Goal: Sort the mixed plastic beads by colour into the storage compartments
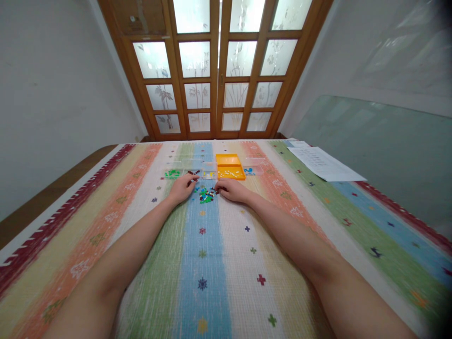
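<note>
A small pile of loose bits [206, 195], mixed green, blue, white and dark, lies on the cloth between my hands; they look like tiny toy bricks. My left hand [181, 189] is left of the pile, fingers stretched towards a clear container with dark red pieces [193, 173]; thumb and fingers look apart. On the pile's right side rests my right hand [232, 190], its fingers curled together beside some dark pieces. Whatever may be between those fingertips is too small to make out. Behind my hands stands an open orange box [230, 161] with white pieces inside.
Clear containers hold green pieces [173, 174] at the left, yellow and white pieces [209, 174] in the middle and blue pieces [249, 171] at the right. Printed paper sheets [326, 163] lie far right on the striped tablecloth [208, 254]. A glass-paned wooden door [218, 70] stands beyond.
</note>
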The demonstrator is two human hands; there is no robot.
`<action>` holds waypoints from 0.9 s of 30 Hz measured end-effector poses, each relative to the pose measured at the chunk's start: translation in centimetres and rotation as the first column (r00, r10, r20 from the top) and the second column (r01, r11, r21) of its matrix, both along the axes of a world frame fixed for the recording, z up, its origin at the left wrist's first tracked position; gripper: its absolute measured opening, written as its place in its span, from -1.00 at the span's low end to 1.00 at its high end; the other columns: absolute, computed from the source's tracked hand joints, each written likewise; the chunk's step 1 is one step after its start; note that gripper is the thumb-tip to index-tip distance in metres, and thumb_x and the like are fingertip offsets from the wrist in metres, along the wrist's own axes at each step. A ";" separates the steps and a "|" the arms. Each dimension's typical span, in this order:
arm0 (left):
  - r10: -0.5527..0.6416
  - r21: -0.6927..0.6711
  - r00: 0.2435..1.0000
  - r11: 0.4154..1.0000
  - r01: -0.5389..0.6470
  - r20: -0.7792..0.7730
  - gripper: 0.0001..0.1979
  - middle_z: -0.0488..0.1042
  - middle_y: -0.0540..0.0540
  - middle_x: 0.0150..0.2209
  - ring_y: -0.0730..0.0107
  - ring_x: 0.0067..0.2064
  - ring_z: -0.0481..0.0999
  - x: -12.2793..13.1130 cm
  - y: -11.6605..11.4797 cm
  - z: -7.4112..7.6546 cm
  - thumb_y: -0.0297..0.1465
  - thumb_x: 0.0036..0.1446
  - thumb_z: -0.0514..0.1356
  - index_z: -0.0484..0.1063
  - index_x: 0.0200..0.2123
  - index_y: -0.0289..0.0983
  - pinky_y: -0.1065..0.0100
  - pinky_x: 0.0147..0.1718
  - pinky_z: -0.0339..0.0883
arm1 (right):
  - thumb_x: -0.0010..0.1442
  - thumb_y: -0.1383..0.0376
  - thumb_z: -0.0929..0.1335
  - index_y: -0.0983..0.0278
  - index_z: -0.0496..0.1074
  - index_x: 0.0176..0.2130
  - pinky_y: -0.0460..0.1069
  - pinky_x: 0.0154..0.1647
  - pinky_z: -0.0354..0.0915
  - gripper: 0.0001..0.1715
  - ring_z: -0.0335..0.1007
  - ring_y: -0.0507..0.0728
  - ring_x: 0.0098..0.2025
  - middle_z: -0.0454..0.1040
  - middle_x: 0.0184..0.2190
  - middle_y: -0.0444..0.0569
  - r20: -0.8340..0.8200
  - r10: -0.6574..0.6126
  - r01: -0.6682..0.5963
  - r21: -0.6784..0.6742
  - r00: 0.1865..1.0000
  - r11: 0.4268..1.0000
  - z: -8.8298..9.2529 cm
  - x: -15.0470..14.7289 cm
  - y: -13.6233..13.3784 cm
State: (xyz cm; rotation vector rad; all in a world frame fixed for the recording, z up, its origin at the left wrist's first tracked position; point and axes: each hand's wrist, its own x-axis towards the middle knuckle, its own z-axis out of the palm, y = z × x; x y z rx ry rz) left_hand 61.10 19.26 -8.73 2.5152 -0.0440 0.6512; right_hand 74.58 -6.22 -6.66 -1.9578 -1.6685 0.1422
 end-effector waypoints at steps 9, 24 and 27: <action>0.005 0.013 1.000 1.000 -0.005 -0.002 -0.68 0.60 -0.13 -0.11 0.27 -0.19 0.53 0.0 0.0 -0.1 -0.37 0.35 0.12 0.57 0.06 -0.23 0.26 -0.14 0.39 | 0.27 0.40 0.38 0.23 0.55 -0.15 -0.06 -0.20 0.22 -0.83 0.40 0.10 -0.22 0.56 -0.22 -0.05 0.037 -0.012 0.012 -0.002 0.999 1.000 -0.1 0.0 -0.1; -0.003 0.007 1.000 1.000 0.003 -0.011 -0.69 0.61 -0.12 -0.10 0.26 -0.17 0.54 -0.1 -0.1 0.1 -0.37 0.34 0.12 0.58 0.04 -0.23 0.25 -0.13 0.38 | 0.30 0.30 0.35 0.25 0.52 -0.23 -0.02 -0.25 0.17 -0.87 0.36 0.13 -0.30 0.52 -0.34 -0.03 0.003 -0.520 0.495 0.299 0.854 0.816 -1.1 3.2 -0.6; -0.002 0.010 1.000 1.000 0.002 -0.010 -0.69 0.61 -0.12 -0.09 0.26 -0.16 0.55 -0.1 -0.1 0.1 -0.36 0.35 0.11 0.58 0.03 -0.23 0.24 -0.11 0.39 | 0.30 0.28 0.33 0.24 0.54 -0.19 -0.01 -0.29 0.16 -0.83 0.38 0.13 -0.32 0.54 -0.33 -0.04 -0.047 -0.638 0.622 0.290 0.768 0.727 -1.4 4.3 -1.1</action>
